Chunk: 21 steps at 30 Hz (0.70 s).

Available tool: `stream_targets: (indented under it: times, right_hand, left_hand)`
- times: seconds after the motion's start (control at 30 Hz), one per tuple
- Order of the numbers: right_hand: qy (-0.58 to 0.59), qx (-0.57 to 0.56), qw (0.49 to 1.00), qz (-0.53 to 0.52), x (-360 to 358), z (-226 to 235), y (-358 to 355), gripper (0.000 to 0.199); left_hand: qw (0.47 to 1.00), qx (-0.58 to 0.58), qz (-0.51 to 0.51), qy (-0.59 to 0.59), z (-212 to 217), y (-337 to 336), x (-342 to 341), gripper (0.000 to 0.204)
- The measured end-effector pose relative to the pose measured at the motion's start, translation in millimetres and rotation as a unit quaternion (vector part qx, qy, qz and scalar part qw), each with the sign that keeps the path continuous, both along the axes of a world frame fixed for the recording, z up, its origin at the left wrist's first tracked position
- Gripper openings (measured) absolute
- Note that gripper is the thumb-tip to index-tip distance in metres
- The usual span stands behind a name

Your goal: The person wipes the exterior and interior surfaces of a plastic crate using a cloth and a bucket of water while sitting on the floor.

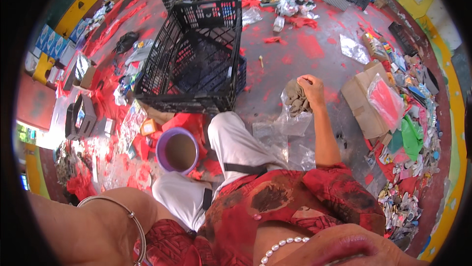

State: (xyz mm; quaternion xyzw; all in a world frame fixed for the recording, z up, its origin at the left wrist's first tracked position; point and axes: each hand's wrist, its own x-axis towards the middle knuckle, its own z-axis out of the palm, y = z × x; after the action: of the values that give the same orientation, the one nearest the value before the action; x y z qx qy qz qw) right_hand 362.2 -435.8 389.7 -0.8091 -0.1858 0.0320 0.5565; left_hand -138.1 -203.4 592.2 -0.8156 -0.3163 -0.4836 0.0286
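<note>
In front of me to the right, my right hand point(313, 89) is closed on the edge of a crumpled grey-brown cloth point(296, 101). The cloth rests over clear plastic bags point(293, 124) spread on the floor beside my knee. Close to the camera at the lower left is my raised left arm, with a metal bangle point(142, 231) round it. Only the base of my left hand point(56, 221) seems to show there; its fingers are out of sight. A purple bucket point(162, 140) of murky brown water stands left of my legs.
A large black plastic crate point(187, 103) stands ahead, left of centre. At right lie a flattened cardboard box point(359, 101), a clear bag with something pink point(384, 99) and heaps of small mixed scraps. Grey baskets point(82, 118) and red scraps line the left side.
</note>
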Motion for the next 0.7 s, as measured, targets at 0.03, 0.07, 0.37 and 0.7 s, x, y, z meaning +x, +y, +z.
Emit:
stream_targets:
  times: [0.03, 0.07, 0.37, 0.7]
  right_hand:
    - [-0.017, -0.002, 1.000, 0.001, -0.6, 11.5, -4.0, 0.021]
    - [-0.049, -0.020, 0.999, -0.010, 4.3, 27.2, -17.8, 0.019]
    - [-0.213, 0.121, 0.969, 0.009, -3.0, 155.0, -8.0, 0.017]
    - [-0.146, 0.045, 0.988, 0.031, -70.0, 189.5, -6.8, 0.016]
  left_hand:
    - [1.000, 0.003, -0.004, 0.002, -0.6, 1.4, 4.7, 0.065]
    - [1.000, -0.006, -0.022, -0.012, -21.5, 11.0, 14.1, 0.065]
    - [0.999, 0.028, -0.034, -0.022, -6.6, 32.3, 44.8, 0.064]
    - [0.999, 0.013, -0.024, -0.035, 11.8, 20.4, 22.0, 0.063]
